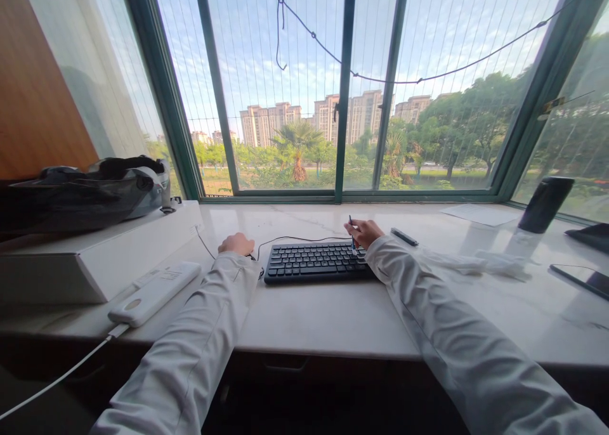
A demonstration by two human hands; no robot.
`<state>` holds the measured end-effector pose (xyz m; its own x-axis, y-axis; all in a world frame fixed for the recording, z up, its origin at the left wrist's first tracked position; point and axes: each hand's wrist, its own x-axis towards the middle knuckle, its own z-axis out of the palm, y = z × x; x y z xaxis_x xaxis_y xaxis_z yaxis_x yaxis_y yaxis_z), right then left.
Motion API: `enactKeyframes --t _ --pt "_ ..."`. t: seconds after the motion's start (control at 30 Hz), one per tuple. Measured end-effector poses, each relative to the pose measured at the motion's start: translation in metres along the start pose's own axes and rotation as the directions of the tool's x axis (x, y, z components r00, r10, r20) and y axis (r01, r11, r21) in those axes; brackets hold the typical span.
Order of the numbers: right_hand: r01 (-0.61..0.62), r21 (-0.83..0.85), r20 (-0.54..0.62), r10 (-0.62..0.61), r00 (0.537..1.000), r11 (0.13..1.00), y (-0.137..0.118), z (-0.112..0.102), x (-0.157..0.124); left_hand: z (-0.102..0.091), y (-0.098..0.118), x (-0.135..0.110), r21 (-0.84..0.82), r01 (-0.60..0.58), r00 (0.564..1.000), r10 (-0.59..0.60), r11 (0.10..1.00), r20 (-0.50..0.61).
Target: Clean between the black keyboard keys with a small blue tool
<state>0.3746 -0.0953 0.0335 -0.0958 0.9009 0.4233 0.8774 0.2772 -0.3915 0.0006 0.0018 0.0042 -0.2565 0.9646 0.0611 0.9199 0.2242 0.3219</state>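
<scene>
1. Dark, thin pen (352,231) stands nearly upright in the pinching right hand (364,232), tip down at the black keyboard's (316,262) upper-right keys, centre frame.
2. Left hand (236,243) rests curled just left of the keyboard; its grip cannot be told.
3. Keyboard's long axis runs left-right on the marble sill (333,314).

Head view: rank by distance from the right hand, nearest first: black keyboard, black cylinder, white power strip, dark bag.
From the right hand, which holds a thin dark tool:
1. black keyboard: directly under the hand, at its right rear corner.
2. black cylinder: far right, by the window.
3. white power strip: left, near the counter's front edge.
4. dark bag: far left, on the white box.
</scene>
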Motion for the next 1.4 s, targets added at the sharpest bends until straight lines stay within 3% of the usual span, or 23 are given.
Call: enactKeyframes --t 0.13,0.47,0.9,1.2,1.4 --pt "-0.004 -0.034 -0.053 0.002 0.999 0.999 -0.0018 -0.0029 -0.0002 -0.0012 0.0003 -0.0017 0.001 0.005 1.000 -0.005 1.000 0.007" --pt "0.039 -0.010 0.087 -0.038 0.995 0.999 0.0027 0.0036 0.0013 -0.0009 0.0012 -0.0023 0.012 0.003 1.000 -0.003 1.000 -0.011" --pt "0.000 -0.051 -0.103 -0.005 0.995 0.999 -0.0049 -0.0028 0.0002 0.0005 0.0001 -0.0004 0.008 0.003 1.000 -0.003 1.000 -0.015" --pt "0.036 -0.062 0.068 -0.031 0.997 0.997 -0.0047 0.0011 -0.0013 0.0013 -0.0011 0.0009 0.004 -0.003 1.000 0.003 1.000 -0.019" --pt "0.017 -0.005 -0.001 -0.017 1.000 1.000 -0.0017 0.0009 -0.0007 -0.0007 0.0006 -0.0019 0.025 0.006 1.000 -0.005 1.000 -0.010"
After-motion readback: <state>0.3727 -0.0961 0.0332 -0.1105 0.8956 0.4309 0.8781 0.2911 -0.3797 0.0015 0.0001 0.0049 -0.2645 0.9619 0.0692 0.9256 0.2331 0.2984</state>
